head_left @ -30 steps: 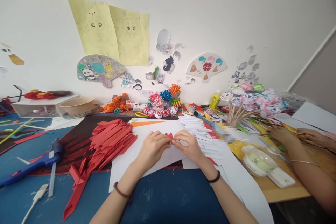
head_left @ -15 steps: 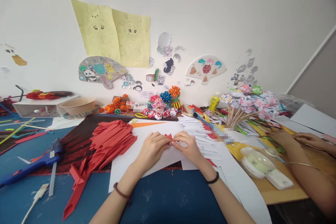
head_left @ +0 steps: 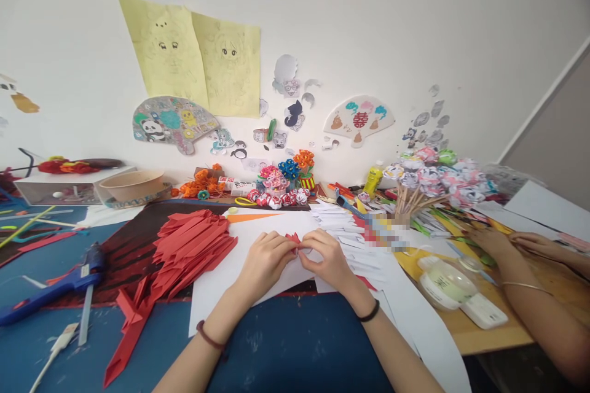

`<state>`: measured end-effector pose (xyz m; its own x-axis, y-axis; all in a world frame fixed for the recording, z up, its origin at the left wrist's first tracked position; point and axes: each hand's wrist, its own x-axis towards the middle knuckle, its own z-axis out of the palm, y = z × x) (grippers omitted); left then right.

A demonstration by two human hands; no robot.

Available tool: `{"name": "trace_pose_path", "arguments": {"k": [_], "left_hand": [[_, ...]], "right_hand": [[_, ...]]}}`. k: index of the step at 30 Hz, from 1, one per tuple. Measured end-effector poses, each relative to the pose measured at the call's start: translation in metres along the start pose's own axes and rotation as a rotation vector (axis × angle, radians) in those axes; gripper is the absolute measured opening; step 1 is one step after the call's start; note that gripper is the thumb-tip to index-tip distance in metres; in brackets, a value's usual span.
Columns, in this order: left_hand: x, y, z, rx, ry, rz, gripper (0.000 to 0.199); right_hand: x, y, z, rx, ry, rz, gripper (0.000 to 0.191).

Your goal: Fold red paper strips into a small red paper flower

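A small folded red paper piece (head_left: 292, 238) is pinched between the fingertips of both hands, above a white sheet (head_left: 216, 285). My left hand (head_left: 268, 258) holds its left side, with the fingers curled over it. My right hand (head_left: 326, 258) grips the right side between thumb and forefinger. Much of the piece is hidden by the fingers. Left of my hands lies a heap of folded red paper strips (head_left: 193, 245). Folded white paper strips (head_left: 343, 233) lie just beyond my right hand.
A blue glue gun (head_left: 69, 282) and a white cable (head_left: 59, 344) lie at the left. On the right are a bottle (head_left: 445, 285), a bouquet of paper flowers (head_left: 419, 178) and another person's hands (head_left: 493, 242). Paper flowers (head_left: 276, 181) stand by the wall.
The whole view has shifted slightly, so things appear a little further left. Both hands still hold the red piece, and the right fingers have shifted slightly on it.
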<state>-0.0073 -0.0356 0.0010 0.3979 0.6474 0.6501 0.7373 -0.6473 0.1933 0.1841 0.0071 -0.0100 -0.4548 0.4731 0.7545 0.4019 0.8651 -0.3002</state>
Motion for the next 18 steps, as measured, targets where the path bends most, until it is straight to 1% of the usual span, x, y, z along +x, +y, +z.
{"name": "trace_pose_path", "arguments": {"k": [4,11,18], "left_hand": [[0.0001,0.0004,0.0004,-0.019,-0.008,-0.013,0.016],[0.0011,-0.0010,0.0016,-0.097,0.016,-0.102,0.015],[-0.0008,-0.0012,0.0044,-0.085,0.034,-0.077,0.017]], "right_hand": [[-0.0008,0.0007,0.0014,-0.032,-0.008,-0.038,0.012],[-0.0010,-0.0001,0.0018,-0.016,0.017,-0.061,0.010],[-0.0026,0.0002,0.0028,-0.015,0.019,-0.065,0.010]]}}
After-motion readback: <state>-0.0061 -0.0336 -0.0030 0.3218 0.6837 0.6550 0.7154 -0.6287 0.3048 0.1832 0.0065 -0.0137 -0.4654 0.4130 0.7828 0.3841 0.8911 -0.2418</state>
